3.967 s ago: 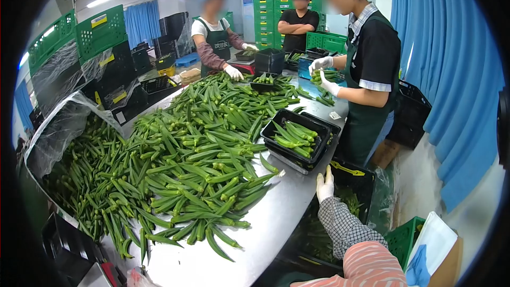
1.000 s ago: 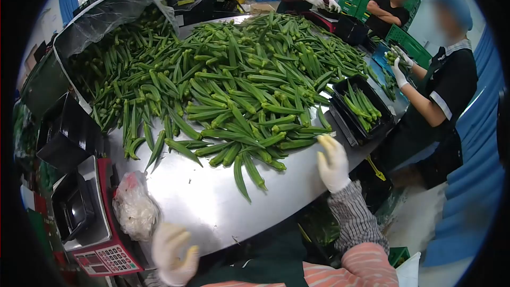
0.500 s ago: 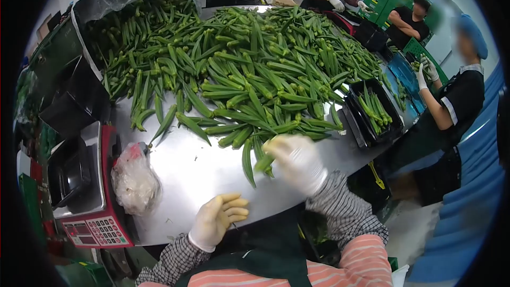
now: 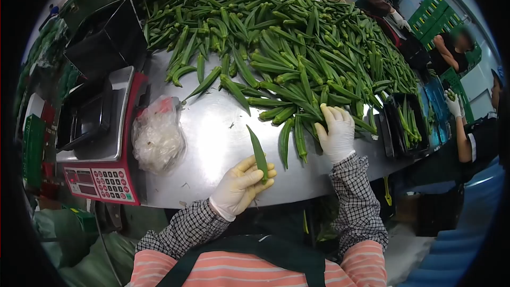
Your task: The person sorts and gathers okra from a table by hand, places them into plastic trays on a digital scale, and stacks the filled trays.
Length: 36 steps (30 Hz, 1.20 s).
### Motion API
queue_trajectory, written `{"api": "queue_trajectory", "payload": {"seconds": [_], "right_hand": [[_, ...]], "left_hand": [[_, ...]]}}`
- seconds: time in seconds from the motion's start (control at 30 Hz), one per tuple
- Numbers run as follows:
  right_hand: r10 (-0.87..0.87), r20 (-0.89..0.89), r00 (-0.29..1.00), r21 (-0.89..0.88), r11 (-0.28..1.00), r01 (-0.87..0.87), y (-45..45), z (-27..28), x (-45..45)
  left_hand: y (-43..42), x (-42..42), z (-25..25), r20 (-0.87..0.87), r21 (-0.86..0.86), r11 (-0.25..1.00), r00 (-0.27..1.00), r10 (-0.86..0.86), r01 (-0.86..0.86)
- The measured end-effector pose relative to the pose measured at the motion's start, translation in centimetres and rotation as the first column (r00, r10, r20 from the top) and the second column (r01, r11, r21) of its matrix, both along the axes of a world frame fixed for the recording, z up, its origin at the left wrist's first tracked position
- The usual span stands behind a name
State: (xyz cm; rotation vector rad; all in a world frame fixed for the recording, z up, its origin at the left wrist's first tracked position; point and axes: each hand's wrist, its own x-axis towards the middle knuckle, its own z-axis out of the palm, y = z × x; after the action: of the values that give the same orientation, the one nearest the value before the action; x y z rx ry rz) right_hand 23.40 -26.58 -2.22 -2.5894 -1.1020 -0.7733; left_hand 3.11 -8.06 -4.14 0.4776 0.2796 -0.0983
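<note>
My gloved left hand (image 4: 241, 187) pinches a single green okra pod (image 4: 258, 154) between thumb and fingers, its tip pointing up, above the near part of the steel table. My right hand (image 4: 337, 133), also in a white glove, is at the near edge of a large okra pile (image 4: 297, 58). Its thumb and fingers are apart, with no pod visibly gripped; the fingertips reach over the pods there. Two loose pods (image 4: 287, 142) lie just left of that hand, pointing toward me.
On the left, a red scale (image 4: 135, 143) bears a black tray (image 4: 85, 119), beside a crumpled clear plastic bag (image 4: 159, 135). A black tray holding okra (image 4: 390, 127) stands at right. Several co-workers are beyond the table; one gloved hand (image 4: 452, 103) shows at far right.
The okra pod formerly in my right hand is gone from it, and my left hand, empty before, now holds a pod. My right hand has returned to the pile's edge. The camera view has shifted.
</note>
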Motion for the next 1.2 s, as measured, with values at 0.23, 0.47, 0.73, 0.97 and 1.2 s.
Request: {"api": "queue_trajectory", "payload": {"seconds": [0.23,0.47,0.73,0.97,1.2], "right_hand": [[-0.033,-0.152,0.988,0.061,0.997,0.043,0.2,0.0,-0.5],[0.298,-0.524,0.798,0.520,0.854,0.022,3.7,2.1,-8.2],[0.105,-0.148,0.983,0.296,0.954,-0.057,4.6,3.2,-5.5],[0.061,-0.253,0.966,0.461,0.885,0.065,1.1,4.2,-3.1],[0.469,-0.637,0.611,0.475,0.864,-0.168,0.8,9.5,-8.9]], "left_hand": [[-0.2,0.0,-0.1,-0.030,0.112,0.993,0.999,0.030,-0.027],[-0.3,0.3,0.0,0.015,0.081,0.995,0.999,0.049,-0.050],[0.6,-0.9,-2.0,0.000,-0.162,0.986,1.000,0.027,-0.027],[1.3,-1.4,-3.5,0.172,-0.332,0.943,0.984,0.034,0.025],[0.1,-1.2,2.0,0.065,0.164,0.985,0.996,-0.063,0.052]]}}
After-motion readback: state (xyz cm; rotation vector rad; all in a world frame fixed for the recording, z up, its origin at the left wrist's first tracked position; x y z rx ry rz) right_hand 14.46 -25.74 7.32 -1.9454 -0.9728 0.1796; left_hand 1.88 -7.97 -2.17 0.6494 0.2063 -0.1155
